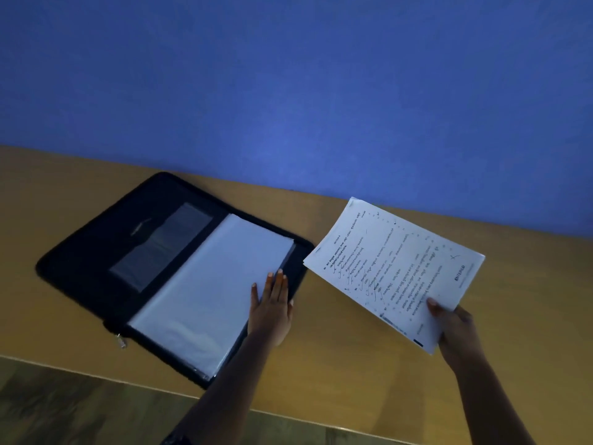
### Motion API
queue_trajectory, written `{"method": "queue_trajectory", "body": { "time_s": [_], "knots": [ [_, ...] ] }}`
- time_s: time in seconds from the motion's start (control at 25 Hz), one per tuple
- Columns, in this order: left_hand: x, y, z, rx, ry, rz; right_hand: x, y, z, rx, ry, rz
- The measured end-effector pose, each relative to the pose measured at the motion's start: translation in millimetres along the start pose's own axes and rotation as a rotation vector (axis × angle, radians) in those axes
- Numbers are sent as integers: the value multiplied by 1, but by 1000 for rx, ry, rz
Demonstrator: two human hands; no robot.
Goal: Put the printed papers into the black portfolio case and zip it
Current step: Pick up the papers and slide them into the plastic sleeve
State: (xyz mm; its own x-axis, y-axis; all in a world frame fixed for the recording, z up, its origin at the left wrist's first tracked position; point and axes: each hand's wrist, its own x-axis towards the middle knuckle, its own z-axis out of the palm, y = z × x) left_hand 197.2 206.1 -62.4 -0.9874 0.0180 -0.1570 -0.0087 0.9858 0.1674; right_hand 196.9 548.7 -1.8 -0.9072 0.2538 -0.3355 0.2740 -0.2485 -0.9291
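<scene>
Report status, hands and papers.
Left hand flat on clear sleeves. Right hand grips printed papers, beside open portfolio case, not yet in. Nothing blocking.

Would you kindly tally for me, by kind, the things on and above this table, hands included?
black portfolio case: 1
stack of clear sleeves: 1
stack of printed papers: 1
hands: 2 (left hand, right hand)
Total: 5

One black portfolio case [96, 252] under the left hand [271, 311]; one sheaf of printed papers [394, 268] in the right hand [455, 329], sheets uncountable; two hands; one zip pull [121, 342] left of the left hand.
</scene>
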Motion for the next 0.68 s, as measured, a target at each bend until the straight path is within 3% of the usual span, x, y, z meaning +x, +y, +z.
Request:
{"method": "queue_trajectory", "body": {
  "time_s": [0.36,0.48,0.68],
  "knots": [
    [-117,-81,4,92,73,309,-53,28,42,60,74,56],
    [-143,-109,-1,99,49,364,-68,33,54,54,96,78],
    [-174,-148,-6,67,153,413,-89,38,71,2,113,102]
  ]
}}
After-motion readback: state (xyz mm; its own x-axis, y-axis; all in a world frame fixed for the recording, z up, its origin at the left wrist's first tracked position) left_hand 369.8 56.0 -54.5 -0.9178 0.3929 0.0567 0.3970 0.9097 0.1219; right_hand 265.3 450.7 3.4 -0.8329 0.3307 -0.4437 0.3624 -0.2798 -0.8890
